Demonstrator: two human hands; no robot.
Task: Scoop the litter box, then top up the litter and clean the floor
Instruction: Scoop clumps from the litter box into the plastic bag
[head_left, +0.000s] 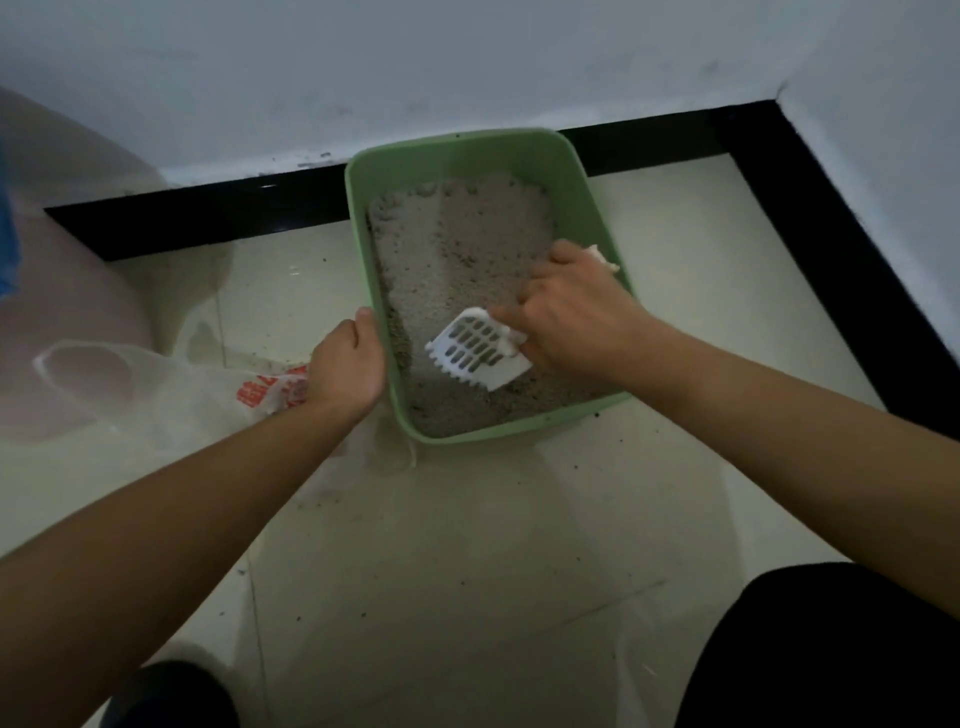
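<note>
A green litter box (597, 208) sits on the pale tiled floor against the black skirting, part-filled with grey litter (462, 244). My right hand (576, 306) grips the handle of a white slotted scoop (475, 348), whose toothed edge rests in the litter near the box's front left. My left hand (348, 364) holds the box's left rim, thumb over the edge. The scoop's handle end pokes out behind my right hand.
A clear plastic bag (171, 384) with red print lies on the floor left of the box. A large pale rounded object (67, 291) stands at far left. Litter grains are scattered over the floor (467, 545). My dark-clothed knees fill the bottom corners.
</note>
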